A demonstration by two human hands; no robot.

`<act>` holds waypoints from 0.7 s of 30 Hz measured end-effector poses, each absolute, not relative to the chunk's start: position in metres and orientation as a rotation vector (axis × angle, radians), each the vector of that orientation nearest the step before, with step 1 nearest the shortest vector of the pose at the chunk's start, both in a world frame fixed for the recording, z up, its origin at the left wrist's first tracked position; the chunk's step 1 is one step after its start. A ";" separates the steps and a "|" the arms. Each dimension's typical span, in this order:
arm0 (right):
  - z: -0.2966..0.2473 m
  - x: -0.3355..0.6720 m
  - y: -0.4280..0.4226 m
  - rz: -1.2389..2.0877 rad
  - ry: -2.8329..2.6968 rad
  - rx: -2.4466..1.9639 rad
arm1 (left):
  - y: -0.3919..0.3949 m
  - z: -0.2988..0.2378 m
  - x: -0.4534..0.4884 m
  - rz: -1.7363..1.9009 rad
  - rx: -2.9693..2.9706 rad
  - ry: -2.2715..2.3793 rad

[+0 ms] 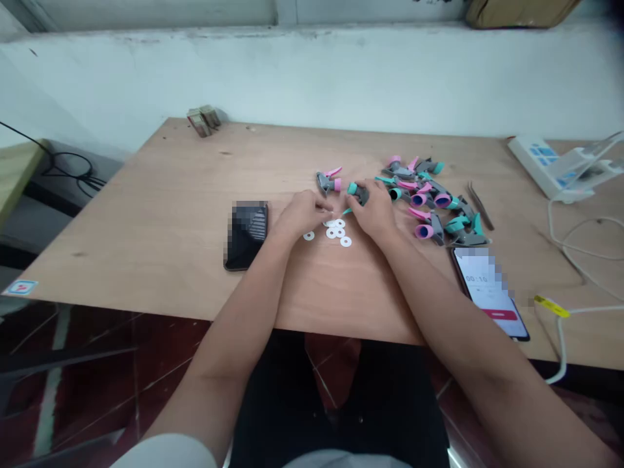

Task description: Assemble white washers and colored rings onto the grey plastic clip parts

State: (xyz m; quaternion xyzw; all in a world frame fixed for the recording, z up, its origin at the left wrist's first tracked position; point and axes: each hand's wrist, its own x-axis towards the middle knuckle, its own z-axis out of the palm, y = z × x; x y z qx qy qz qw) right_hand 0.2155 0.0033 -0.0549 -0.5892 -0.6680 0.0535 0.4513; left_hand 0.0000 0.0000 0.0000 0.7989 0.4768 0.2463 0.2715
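Observation:
My right hand (pixel 375 209) is shut on a grey plastic part with a teal end (pixel 358 193), and a thin teal tip (pixel 347 211) pokes out toward my left hand. The fingertips of my left hand (pixel 302 214) pinch a small white washer (pixel 330 213), partly hidden by them. Several loose white washers (pixel 338 232) lie just below. Beyond my hands stands a grey part with pink pieces (pixel 326 183). To the right lies a heap of similar grey, pink and teal plastic parts (pixel 424 195).
The hands work on a plywood table (pixel 160 221) against a white wall. A black phone (pixel 246 234) lies left, and a phone showing a timer (pixel 487 292) lies right. Metal tweezers (pixel 480 205), a power strip (pixel 541 162) and white cables lie further right.

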 end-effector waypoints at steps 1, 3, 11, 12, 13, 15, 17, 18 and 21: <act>-0.053 0.216 0.003 0.148 -1.633 -1.419 | 0.001 0.000 0.000 0.667 2.134 1.271; -0.051 0.216 0.004 0.173 -1.593 -1.355 | 0.001 -0.001 0.001 0.660 2.093 1.271; -0.052 0.216 0.005 0.224 -1.469 -1.240 | 0.002 -0.009 0.000 0.841 2.153 1.366; -0.052 0.216 0.005 0.221 -1.471 -1.241 | 0.003 -0.011 0.000 0.833 2.148 1.341; -0.053 0.216 0.006 0.214 -1.474 -1.243 | 0.004 -0.012 0.000 0.820 2.136 1.315; -0.053 0.217 0.006 0.199 -1.486 -1.247 | 0.004 -0.014 -0.001 0.796 2.109 1.287; -0.053 0.217 0.007 0.198 -1.495 -1.247 | 0.004 -0.015 0.000 0.795 2.076 1.293; -0.053 0.218 0.007 0.207 -1.495 -1.246 | 0.003 -0.015 0.001 0.797 2.052 1.293; -0.053 0.218 0.007 0.245 -1.471 -1.233 | 0.000 -0.013 0.006 0.821 1.936 1.225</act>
